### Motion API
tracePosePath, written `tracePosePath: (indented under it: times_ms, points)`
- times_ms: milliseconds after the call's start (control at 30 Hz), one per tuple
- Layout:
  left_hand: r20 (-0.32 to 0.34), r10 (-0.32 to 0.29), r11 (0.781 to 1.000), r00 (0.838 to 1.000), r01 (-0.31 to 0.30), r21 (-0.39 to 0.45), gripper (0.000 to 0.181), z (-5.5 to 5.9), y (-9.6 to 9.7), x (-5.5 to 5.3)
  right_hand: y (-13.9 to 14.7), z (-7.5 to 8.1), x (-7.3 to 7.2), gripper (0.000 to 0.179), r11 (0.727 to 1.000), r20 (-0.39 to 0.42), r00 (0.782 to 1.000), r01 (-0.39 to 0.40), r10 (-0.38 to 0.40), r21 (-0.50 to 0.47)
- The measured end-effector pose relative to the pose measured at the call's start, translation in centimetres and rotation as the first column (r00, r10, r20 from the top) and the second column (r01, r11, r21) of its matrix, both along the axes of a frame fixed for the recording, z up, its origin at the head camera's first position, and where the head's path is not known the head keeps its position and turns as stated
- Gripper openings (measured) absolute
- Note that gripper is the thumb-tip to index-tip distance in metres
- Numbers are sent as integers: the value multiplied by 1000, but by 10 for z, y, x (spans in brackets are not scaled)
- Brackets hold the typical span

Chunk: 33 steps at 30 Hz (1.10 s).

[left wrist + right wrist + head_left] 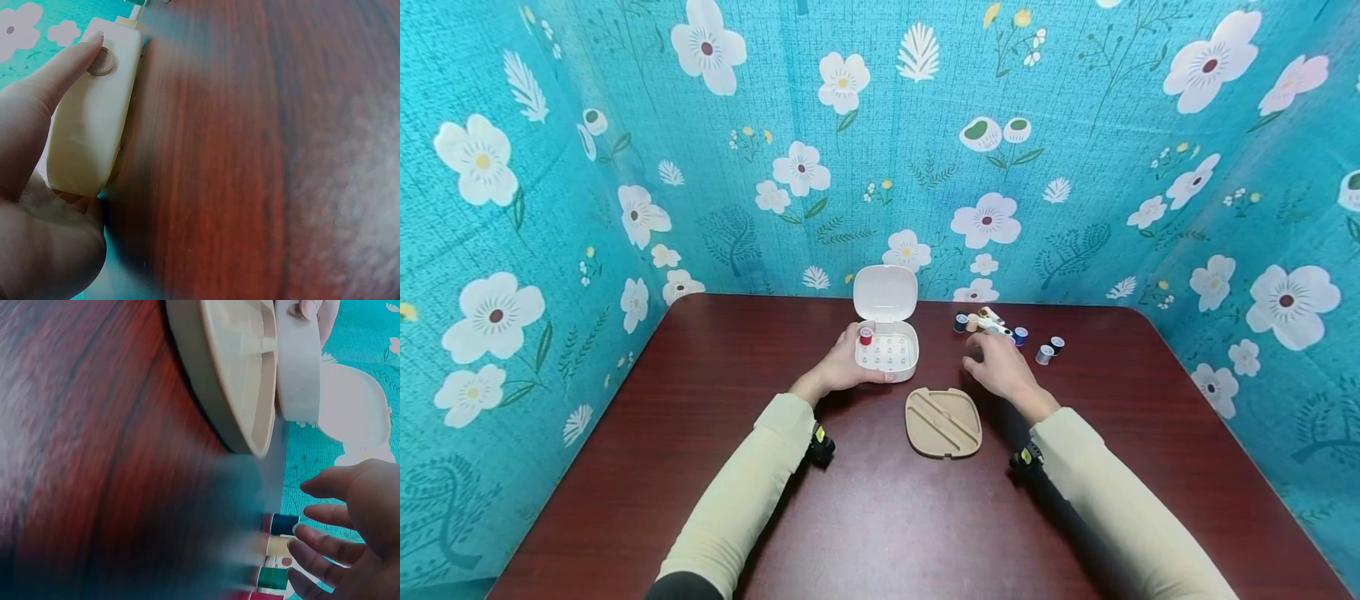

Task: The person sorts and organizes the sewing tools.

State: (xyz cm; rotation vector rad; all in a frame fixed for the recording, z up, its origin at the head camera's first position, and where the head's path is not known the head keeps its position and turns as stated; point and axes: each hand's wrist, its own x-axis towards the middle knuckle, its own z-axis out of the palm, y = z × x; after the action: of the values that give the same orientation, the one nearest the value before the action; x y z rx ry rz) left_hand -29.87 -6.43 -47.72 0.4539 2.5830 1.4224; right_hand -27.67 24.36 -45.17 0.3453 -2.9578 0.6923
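My left hand (841, 367) grips a white sewing box (907, 372) by its left side, thumb along the front wall near a round button (102, 62). The box's lid (886, 293) stands raised at the back. Inside, one red thread spool (866, 336) sits at the back left of a pegged base. Farther right, my right hand (1003, 367) hovers by a group of thread spools with nothing in its grasp, fingers spread. The right wrist view has a navy spool (285, 524), a tan spool (280, 545) and a green spool (272, 577) near the fingertips.
A tan tray (943, 422) with slanted compartments lies on the dark wooden table (880, 517), in front of the box and between my forearms. Right of the group stand a grey spool (1044, 355) and a black spool (1057, 344). Blue floral cloth (805, 233) hangs behind the table.
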Motion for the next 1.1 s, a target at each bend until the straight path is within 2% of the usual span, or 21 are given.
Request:
tracePosePath:
  times_ms: [233,467,733,1100]
  points:
    - [-3,-1,1000,1000,1,-9,116,1,-1,-1,10,2,1,33,996,-22,996,90,-90,7]
    - [4,7,1000,1000,-7,-3,116,1,-1,-1,16,2,-1,32,990,-48,989,138,-139,-27]
    - [-2,6,1000,1000,-6,0,115,0,0,0,22,0,-2,34,973,-86,971,219,-225,-70]
    - [-3,4,1000,1000,-4,9,114,-2,0,0,32,-1,-7,43,956,-121,952,269,-283,-119]
